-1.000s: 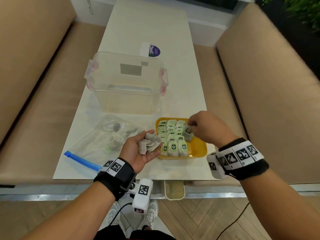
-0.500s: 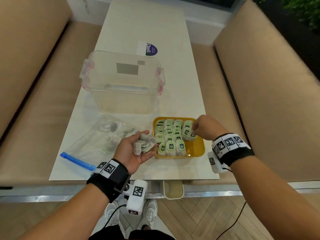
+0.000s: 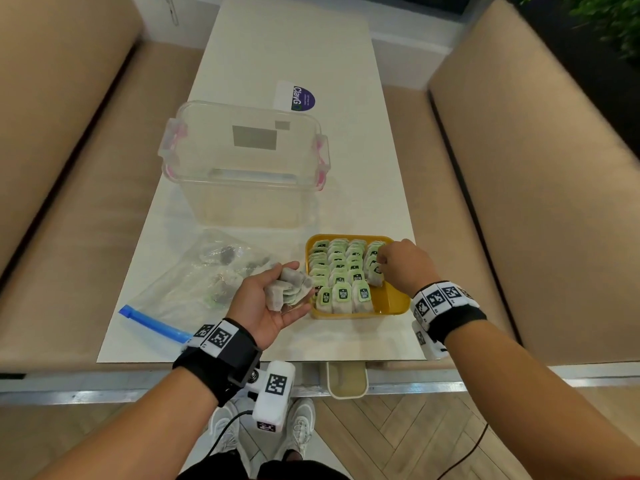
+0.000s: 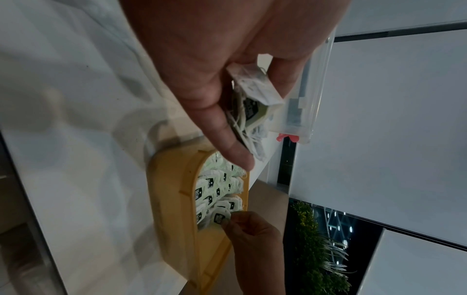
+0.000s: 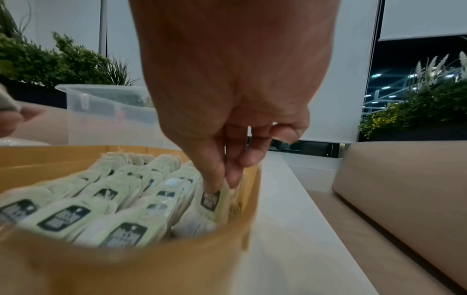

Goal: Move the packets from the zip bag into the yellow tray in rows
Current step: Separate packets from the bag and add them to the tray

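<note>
The yellow tray sits near the table's front edge, filled with several rows of green-tagged packets. My right hand reaches into its right side and pinches the top of one packet in the rightmost row. Palm up just left of the tray, my left hand grips a bunch of packets, also seen in the left wrist view. The clear zip bag with a blue zip strip lies on the table to the left, with a few dark bits inside.
A clear plastic tub with pink clasps stands behind the tray and bag. A purple and white sticker lies farther back. Beige sofas flank the white table on both sides.
My right hand moved down into the tray's right side and set its packet into the rightmost row. The left hand stayed beside the tray with its bunch.
</note>
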Tool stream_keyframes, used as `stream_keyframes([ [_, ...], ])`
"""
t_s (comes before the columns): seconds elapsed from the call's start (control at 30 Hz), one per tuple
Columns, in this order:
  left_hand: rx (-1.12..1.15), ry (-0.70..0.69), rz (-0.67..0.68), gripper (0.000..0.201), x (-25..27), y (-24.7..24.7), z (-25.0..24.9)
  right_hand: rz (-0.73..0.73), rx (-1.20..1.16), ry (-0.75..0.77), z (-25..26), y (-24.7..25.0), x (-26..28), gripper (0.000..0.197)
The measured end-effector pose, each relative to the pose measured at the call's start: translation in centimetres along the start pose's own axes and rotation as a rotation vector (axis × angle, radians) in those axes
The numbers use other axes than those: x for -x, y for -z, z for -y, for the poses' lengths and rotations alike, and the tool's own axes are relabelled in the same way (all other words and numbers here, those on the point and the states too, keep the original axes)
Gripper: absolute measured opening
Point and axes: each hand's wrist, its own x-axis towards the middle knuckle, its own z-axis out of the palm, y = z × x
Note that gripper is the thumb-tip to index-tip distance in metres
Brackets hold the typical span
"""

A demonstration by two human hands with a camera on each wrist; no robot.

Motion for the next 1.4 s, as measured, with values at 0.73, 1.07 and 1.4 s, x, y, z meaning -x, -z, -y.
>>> stream_keyframes([
  [0.73, -0.032, 0.023, 0.012, 0.034, -0.2, -1.3, 1.4, 0.055, -0.472, -0.418, 1.5, -1.7, 2.7, 0.028],
  [1.07, -0.037, 0.024, 0.016, 0.035, -0.2, -1.5, 1.6, 0.071, -0.464, -0.404, 3.3, -2.9, 1.8, 0.021],
  [1.4, -0.051, 0.025, 0.011, 0.036, -0.3, -1.5, 1.1, 0.023, -0.5, -0.421, 3.2, -3.5, 0.5, 0.012],
])
